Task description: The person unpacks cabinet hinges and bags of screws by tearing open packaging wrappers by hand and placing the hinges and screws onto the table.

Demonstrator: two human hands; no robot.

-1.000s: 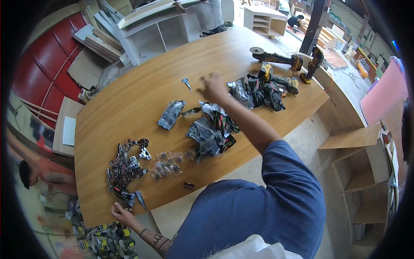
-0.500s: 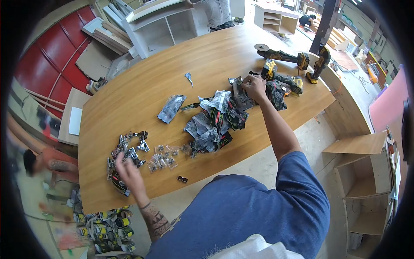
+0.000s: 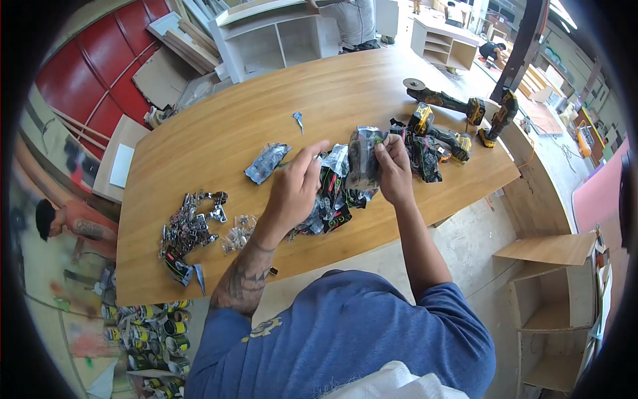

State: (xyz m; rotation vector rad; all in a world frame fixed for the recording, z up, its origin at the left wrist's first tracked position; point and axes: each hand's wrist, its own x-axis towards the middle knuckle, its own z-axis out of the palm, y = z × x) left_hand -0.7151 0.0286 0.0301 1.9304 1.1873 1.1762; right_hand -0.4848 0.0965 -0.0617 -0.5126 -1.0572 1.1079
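My right hand [image 3: 397, 171] grips a clear-and-black plastic packet [image 3: 363, 156] by its right side, holding it upright above the table. What is inside the packet is hard to make out. My left hand [image 3: 292, 193] is just left of it, fingers stretched toward the packet and apart from it. Beneath both hands lies a heap of similar packets [image 3: 332, 183], partly hidden. Another packet [image 3: 266, 163] rests alone to the left. Shiny metal pieces that look like cabinet hinges [image 3: 189, 223] are piled at the table's left, beside small clear bags of hardware [image 3: 238, 234].
On the wooden table [image 3: 219, 126] lie an angle grinder [image 3: 442, 100], a cordless power tool [image 3: 445, 136] and another tool standing upright [image 3: 500, 118]. Torn plastic strips [image 3: 298, 121] are scattered about. Paint cans [image 3: 149, 339] crowd the floor; a person [image 3: 80, 226] is at the left.
My right hand has lifted a packet from the heap toward me. My left hand has moved from the metal pile to beside that packet. A torn strip now lies near the pile.
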